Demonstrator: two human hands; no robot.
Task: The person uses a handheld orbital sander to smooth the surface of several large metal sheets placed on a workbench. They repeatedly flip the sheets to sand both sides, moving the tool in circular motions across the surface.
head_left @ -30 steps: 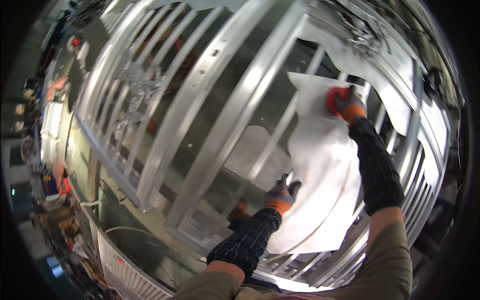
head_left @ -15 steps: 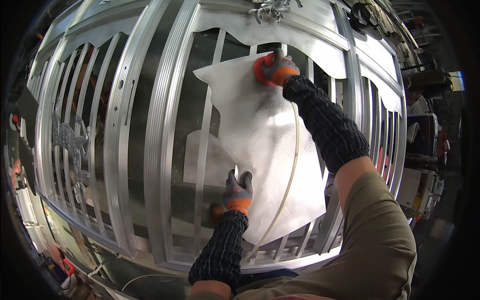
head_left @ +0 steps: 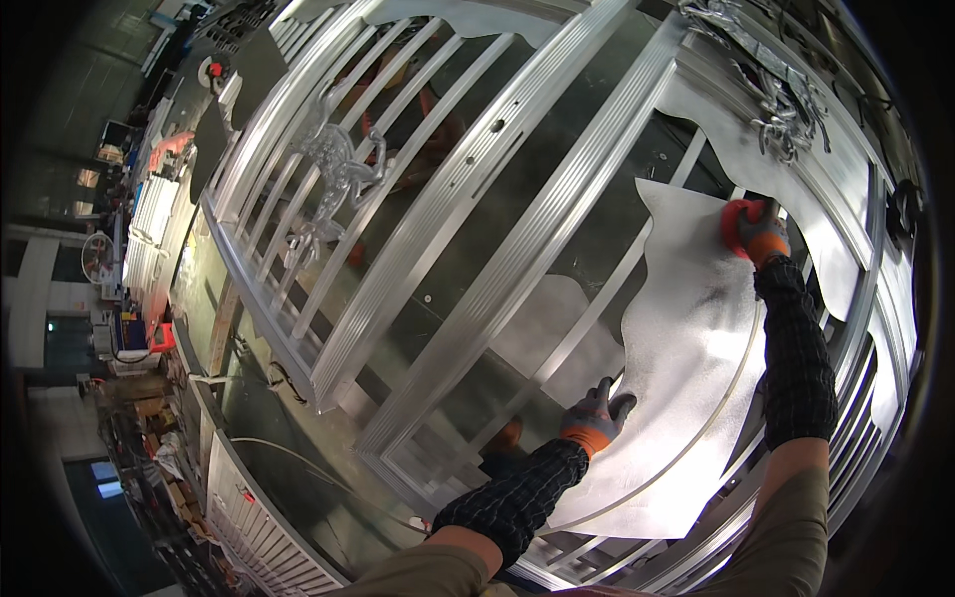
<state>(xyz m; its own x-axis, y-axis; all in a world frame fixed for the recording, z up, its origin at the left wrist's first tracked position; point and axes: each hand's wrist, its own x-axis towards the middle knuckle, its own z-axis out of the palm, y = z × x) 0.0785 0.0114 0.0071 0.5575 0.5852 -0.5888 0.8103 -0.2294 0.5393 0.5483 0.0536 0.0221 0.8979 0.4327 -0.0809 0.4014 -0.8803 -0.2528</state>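
Observation:
A silvery metal sheet with a wavy left edge lies across the bars of a metal gate panel. My right hand, in a grey and orange glove, is closed on a round red power sander at the sheet's far edge. The sander's underside is hidden. A pale hose runs back over the sheet toward me. At the wavy edge, my gloved left hand grips the sheet, its thumb on top and its fingers along the rim.
Grooved metal posts and thin bars stand left of the sheet, with gaps between. A cast animal ornament sits on the left bars, and another silvery ornament at the far right. A smaller plate lies below the bars.
My view has swung left, so the panel appears tilted and farther right, and more of the workshop shows. Both hands keep nearly the same places on the sheet.

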